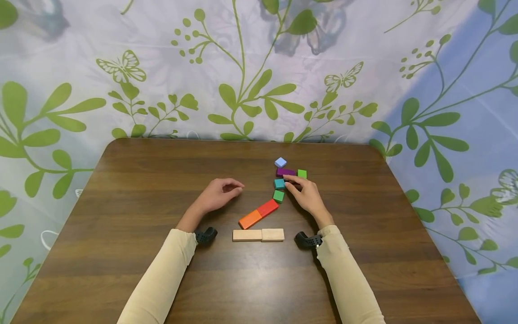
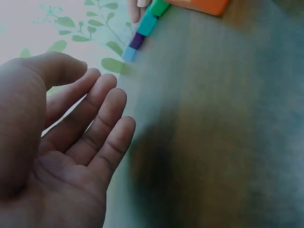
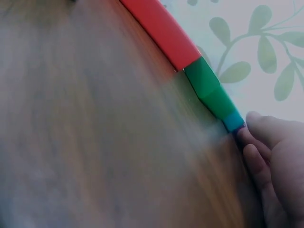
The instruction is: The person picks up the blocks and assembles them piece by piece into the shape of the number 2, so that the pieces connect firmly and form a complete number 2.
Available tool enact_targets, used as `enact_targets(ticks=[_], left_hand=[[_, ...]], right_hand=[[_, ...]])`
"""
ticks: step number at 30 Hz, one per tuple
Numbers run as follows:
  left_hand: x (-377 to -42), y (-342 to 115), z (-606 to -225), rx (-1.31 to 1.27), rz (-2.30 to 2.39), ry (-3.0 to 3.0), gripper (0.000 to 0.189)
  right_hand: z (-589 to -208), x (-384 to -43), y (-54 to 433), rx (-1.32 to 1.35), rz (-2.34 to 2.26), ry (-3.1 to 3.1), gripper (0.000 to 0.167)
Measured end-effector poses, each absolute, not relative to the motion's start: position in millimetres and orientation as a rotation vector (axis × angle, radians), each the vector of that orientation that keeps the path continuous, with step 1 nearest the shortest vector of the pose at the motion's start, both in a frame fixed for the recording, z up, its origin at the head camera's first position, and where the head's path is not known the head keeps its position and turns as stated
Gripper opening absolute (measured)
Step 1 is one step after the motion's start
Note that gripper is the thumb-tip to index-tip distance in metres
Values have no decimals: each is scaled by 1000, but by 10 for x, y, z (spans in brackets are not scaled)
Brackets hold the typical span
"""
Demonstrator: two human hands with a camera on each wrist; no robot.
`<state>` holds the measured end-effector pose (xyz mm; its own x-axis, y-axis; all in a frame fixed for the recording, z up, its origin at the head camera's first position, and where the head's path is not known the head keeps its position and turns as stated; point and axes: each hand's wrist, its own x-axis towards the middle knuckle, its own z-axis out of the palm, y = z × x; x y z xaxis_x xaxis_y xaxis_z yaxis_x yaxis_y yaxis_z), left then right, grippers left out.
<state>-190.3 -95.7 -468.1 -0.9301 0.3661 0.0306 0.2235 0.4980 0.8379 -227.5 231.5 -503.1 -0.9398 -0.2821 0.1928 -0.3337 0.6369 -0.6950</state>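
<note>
My right hand (image 1: pixel 306 193) reaches to the bent row of blocks, its thumb tip at the right side of the teal cube (image 1: pixel 279 183) and its index fingertip at the near edge of the purple block (image 1: pixel 285 172). In the right wrist view, that thumb and index finger stand slightly apart at the row's far end. A light blue cube (image 1: pixel 280 162) lies beyond the purple block. Nearer are a green cube (image 1: pixel 278 196), a red block (image 1: pixel 268 208) and an orange block (image 1: pixel 250 219). My left hand (image 1: pixel 220 194), fingers loosely bent, hovers left of the row and holds nothing.
A bright green cube (image 1: pixel 302 173) lies right of the purple block, just beyond my right hand. Two plain wooden blocks (image 1: pixel 247 235) lie end to end nearer me. The brown table (image 1: pixel 352 279) ends at a leaf-patterned cloth (image 1: pixel 154 85) behind.
</note>
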Motion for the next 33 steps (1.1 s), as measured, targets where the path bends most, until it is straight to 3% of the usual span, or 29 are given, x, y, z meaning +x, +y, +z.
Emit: enact_targets(ticks=[13, 33], left_hand=[[-1831, -1027, -4903, 422, 1642, 2559, 21], [-1796, -1019, -4979, 429, 1617, 2624, 18]], right_hand=[[-5077, -2263, 2279, 481, 1187, -2756, 32], [-5077, -2232, 2261, 505, 1169, -2750, 31]])
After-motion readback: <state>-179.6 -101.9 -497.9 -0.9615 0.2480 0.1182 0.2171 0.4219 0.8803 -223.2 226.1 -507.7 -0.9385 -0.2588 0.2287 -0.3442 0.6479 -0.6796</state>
